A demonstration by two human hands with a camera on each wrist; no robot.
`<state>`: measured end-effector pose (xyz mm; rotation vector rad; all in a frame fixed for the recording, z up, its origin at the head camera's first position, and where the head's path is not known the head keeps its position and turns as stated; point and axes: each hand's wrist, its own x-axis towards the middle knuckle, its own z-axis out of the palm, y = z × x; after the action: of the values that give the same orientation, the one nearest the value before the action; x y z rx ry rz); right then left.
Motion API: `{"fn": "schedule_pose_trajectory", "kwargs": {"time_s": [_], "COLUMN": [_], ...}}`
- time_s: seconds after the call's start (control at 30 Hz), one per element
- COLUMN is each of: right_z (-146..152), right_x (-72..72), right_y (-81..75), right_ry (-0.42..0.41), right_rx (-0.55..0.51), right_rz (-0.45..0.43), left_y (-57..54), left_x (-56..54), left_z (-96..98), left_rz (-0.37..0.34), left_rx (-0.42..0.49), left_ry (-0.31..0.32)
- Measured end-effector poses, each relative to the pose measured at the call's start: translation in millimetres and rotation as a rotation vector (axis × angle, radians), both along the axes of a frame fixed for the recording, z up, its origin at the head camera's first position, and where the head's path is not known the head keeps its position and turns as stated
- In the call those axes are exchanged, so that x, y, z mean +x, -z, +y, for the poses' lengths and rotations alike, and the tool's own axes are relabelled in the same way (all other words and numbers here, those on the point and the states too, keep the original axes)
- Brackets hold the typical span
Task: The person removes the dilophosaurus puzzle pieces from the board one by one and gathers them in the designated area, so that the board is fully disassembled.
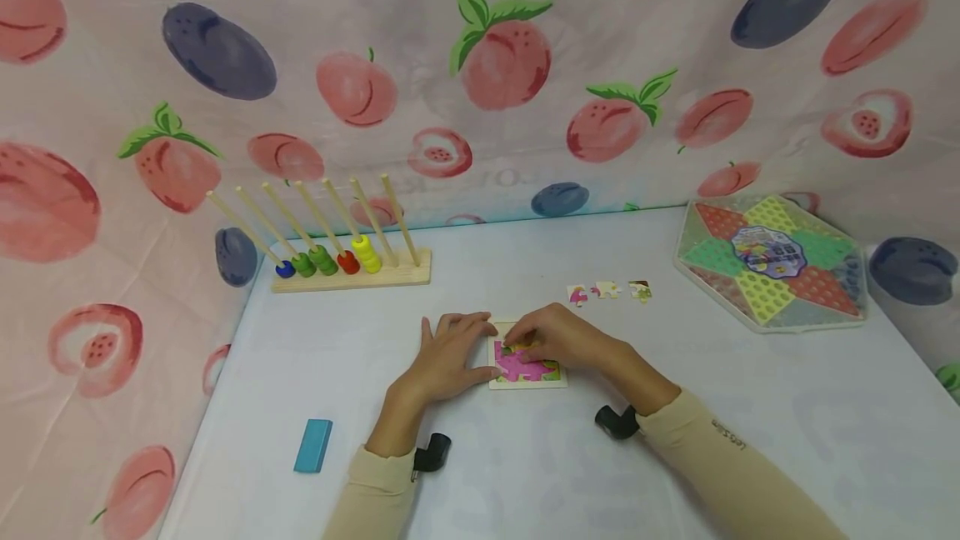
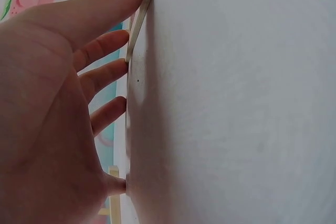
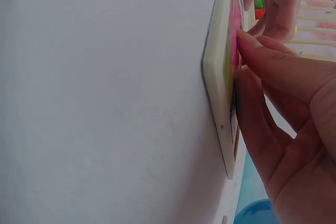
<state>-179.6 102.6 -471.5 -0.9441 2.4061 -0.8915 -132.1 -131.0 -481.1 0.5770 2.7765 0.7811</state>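
A small jigsaw puzzle [image 1: 528,369] with a pink picture lies in a pale wooden frame on the table. My left hand [image 1: 452,361] spreads at the frame's left side, thumb and forefinger touching its edge, the other fingers reaching to the tabletop in the left wrist view. Over the upper left of the picture, my right hand [image 1: 558,338] has its thumb and forefinger bent around a small yellow-green puzzle piece [image 1: 507,350], mostly covered by the fingers. The right wrist view shows those fingertips touching the puzzle face. Several loose puzzle pieces [image 1: 607,290] lie beyond the right hand.
A wooden counting rack [image 1: 352,278] with coloured beads on pegs stands at the back left. A blue block [image 1: 312,445] lies at the front left. The back right holds a clear hexagonal box [image 1: 772,261] of coloured parts. A fruit-print curtain [image 1: 480,148] hangs behind the table.
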Motion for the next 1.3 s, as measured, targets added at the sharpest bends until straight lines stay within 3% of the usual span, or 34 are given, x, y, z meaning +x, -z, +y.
{"fn": "schedule_pose_trajectory", "kwargs": {"time_s": [0.27, 0.83, 1.17, 1.3], "right_z": [-1.0, -8.8, -5.7, -3.0], "right_x": [1.1, -1.2, 0.6, -0.4], "right_y": [1.7, 1.2, 2.1, 3.3], "right_ry": [0.003, 0.007, 0.013, 0.012], "right_rx": [-0.039, -0.015, -0.035, -0.053], "right_rz": [-0.008, 0.013, 0.076, 0.044], "left_y": [2.4, 1.5, -0.3, 0.8], "left_x": [-1.2, -1.2, -0.5, -0.8], "left_z": [-0.2, 0.3, 0.7, 1.0], "left_rz": [-0.005, -0.003, -0.005, -0.003], "left_rx": [-0.019, 0.007, -0.001, -0.007], "left_ry": [-0.001, -0.013, -0.02, -0.023]}}
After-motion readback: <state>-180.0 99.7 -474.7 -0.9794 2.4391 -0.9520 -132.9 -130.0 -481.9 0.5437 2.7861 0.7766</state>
